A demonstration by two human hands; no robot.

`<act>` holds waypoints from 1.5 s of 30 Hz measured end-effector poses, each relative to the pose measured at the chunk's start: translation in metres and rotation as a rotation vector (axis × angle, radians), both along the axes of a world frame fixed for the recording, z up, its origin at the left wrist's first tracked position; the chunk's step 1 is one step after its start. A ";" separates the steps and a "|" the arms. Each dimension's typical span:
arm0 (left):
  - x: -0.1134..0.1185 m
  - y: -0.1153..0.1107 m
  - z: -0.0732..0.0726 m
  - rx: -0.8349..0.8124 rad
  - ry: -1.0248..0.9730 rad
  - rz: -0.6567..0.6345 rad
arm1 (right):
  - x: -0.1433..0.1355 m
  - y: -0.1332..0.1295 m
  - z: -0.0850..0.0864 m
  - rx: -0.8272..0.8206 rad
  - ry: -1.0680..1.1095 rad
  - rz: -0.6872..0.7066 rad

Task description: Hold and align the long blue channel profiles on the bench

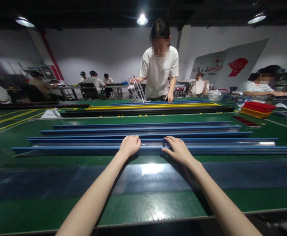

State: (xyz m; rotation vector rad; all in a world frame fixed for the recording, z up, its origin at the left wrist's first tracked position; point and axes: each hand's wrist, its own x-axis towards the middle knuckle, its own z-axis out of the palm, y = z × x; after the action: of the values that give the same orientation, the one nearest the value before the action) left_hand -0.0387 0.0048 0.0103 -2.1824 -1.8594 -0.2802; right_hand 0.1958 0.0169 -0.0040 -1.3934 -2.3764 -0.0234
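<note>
Five long blue edges of strips [219,150] can be counted on the green tabletop [133,203], running crosswise one behind another; whether each is a separate piece cannot be told. Two bare hands are at the nearest ones, near their middle. The left hand [130,145] rests over them with its fingers curled, and whether they are clamped on an edge cannot be told. The right hand [179,149] lies just beyond, its thumb and fingers apart across the nearest strip. Both hands hide short stretches of it. One sheet of clear film [232,177] lies flat under the forearms.

Farther back, one black strip [153,111] and yellow strips [133,107], too close together to count, lie between the blue strips and one co-worker [159,73], who holds clear pieces [140,91]. To the right are two bins, a red bin [256,107] over a yellow bin [255,113], and one dark flat slab [245,121]. One crumpled white piece [50,113] sits to the left. Three lamps [142,19] hang overhead.
</note>
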 end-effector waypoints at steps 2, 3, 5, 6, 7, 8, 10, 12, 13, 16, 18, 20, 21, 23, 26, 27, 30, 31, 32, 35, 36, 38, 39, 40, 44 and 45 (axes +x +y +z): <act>-0.012 -0.002 -0.001 -0.001 0.008 0.017 | 0.010 0.004 -0.001 0.006 -0.002 -0.007; -0.017 -0.003 -0.001 -0.001 0.011 0.022 | 0.014 0.006 -0.001 0.005 -0.002 -0.008; -0.024 -0.004 -0.001 0.005 0.020 0.015 | 0.018 0.009 0.000 0.003 -0.006 0.013; -0.026 -0.005 -0.001 0.005 0.025 0.010 | 0.018 0.010 0.000 0.003 -0.010 0.025; -0.027 -0.006 -0.001 0.002 0.030 0.008 | 0.017 0.011 0.001 0.005 -0.015 0.037; -0.027 -0.006 -0.001 -0.002 0.032 0.011 | 0.015 0.011 0.002 0.008 -0.022 0.044; -0.026 -0.007 0.001 -0.012 0.033 0.019 | 0.010 0.010 0.004 0.015 -0.043 0.038; -0.022 -0.007 0.003 -0.016 0.035 0.017 | 0.003 0.008 0.006 0.025 -0.074 0.019; -0.019 -0.006 0.005 -0.014 0.038 0.009 | -0.001 0.006 0.006 0.031 -0.090 0.010; -0.003 -0.004 0.009 0.009 0.046 -0.029 | -0.017 0.002 0.007 0.044 -0.112 0.000; 0.011 -0.001 0.009 0.015 0.037 -0.065 | -0.029 0.000 0.007 0.044 -0.105 -0.001; 0.023 0.002 0.008 0.007 0.018 -0.098 | -0.041 -0.002 0.005 0.059 -0.093 -0.002; 0.028 0.003 0.006 -0.005 0.007 -0.107 | -0.047 -0.003 0.005 0.069 -0.082 0.002; 0.032 0.005 0.001 -0.018 0.000 -0.088 | -0.055 -0.005 0.003 0.082 -0.062 0.009; 0.031 0.005 -0.005 0.013 0.013 -0.065 | -0.060 -0.007 0.003 0.083 -0.046 0.027; 0.029 0.004 -0.006 0.022 0.015 -0.066 | -0.059 -0.007 0.003 0.077 -0.042 0.041; 0.024 0.002 -0.006 0.030 0.013 -0.075 | -0.051 -0.006 0.004 0.047 -0.026 0.088; 0.021 0.002 -0.005 0.029 0.014 -0.076 | -0.047 -0.005 0.005 0.039 -0.021 0.094; 0.018 0.002 -0.005 0.030 0.019 -0.076 | -0.041 -0.004 0.005 0.032 -0.017 0.091; 0.003 0.002 -0.005 0.025 0.032 -0.062 | -0.018 -0.001 0.005 0.026 -0.007 0.061; -0.004 0.002 -0.005 0.025 0.031 -0.054 | -0.009 0.001 0.005 0.023 -0.004 0.048; -0.019 0.001 -0.006 0.023 0.030 -0.041 | 0.009 0.003 0.003 0.024 0.001 0.027; -0.027 0.000 -0.006 0.018 0.034 -0.040 | 0.016 0.004 0.002 0.029 0.006 0.012; -0.034 -0.001 -0.006 0.012 0.039 -0.036 | 0.022 0.005 0.001 0.037 0.014 -0.010; -0.053 -0.006 -0.004 0.005 0.052 -0.009 | 0.030 0.005 0.000 0.053 0.034 -0.031; -0.055 -0.007 -0.003 0.004 0.056 -0.004 | 0.029 0.005 0.000 0.053 0.031 -0.025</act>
State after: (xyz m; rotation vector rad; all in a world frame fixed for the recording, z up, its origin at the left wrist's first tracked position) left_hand -0.0940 -0.0025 0.0074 -2.1689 -1.8231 -0.2216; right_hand 0.2247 0.0221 -0.0035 -1.3892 -2.3162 -0.0708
